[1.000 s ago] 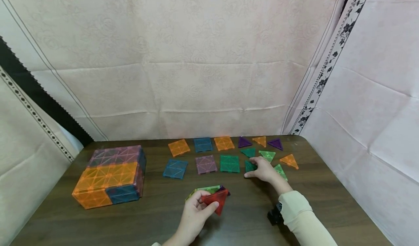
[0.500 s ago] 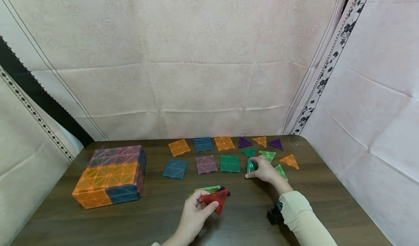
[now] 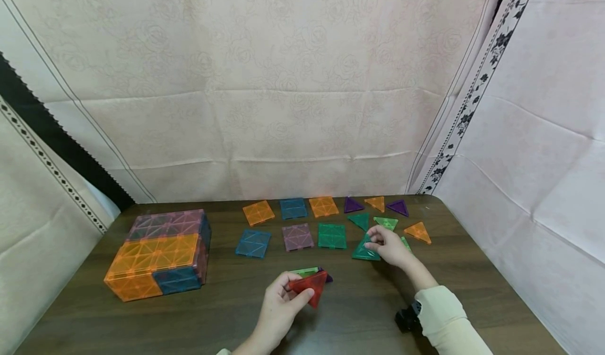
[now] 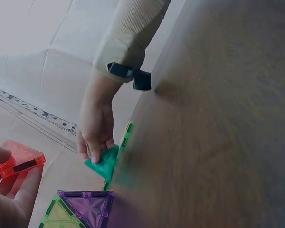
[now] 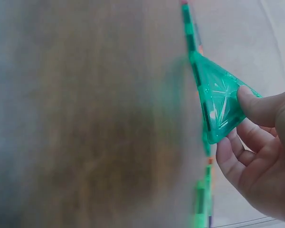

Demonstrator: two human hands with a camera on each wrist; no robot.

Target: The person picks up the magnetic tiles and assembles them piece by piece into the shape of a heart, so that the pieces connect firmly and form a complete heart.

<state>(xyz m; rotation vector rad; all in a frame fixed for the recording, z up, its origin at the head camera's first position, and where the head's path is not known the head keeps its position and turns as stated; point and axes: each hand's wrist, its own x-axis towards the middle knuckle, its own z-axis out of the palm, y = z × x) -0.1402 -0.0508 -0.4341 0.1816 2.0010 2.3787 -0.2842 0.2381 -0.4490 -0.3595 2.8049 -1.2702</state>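
My left hand (image 3: 280, 305) pinches a red triangular magnetic tile (image 3: 313, 288) between thumb and fingers. Joined behind it are a light green tile (image 4: 61, 216) and a purple triangle tile (image 4: 89, 208), low in the left wrist view. Out to the right, my right hand (image 3: 388, 243) holds a teal green triangle tile (image 5: 222, 99), thumb on its face and fingers behind. The teal tile stands tilted up, its lower edge close to the tabletop. A light green triangle (image 3: 386, 223) lies just beyond the right hand, another (image 3: 405, 243) partly hidden by it.
At left stands a block (image 3: 156, 255) built of orange, purple and blue tiles. Flat square tiles lie mid-table, among them a green square (image 3: 332, 236) and a blue square (image 3: 253, 243). Several small triangles, such as an orange one (image 3: 418, 232), lie at the back right near the curtain (image 3: 302, 92).
My right hand has gripped the teal triangle tile, tipped it up off the table and drawn it slightly nearer. The left hand with the red tile has barely shifted.
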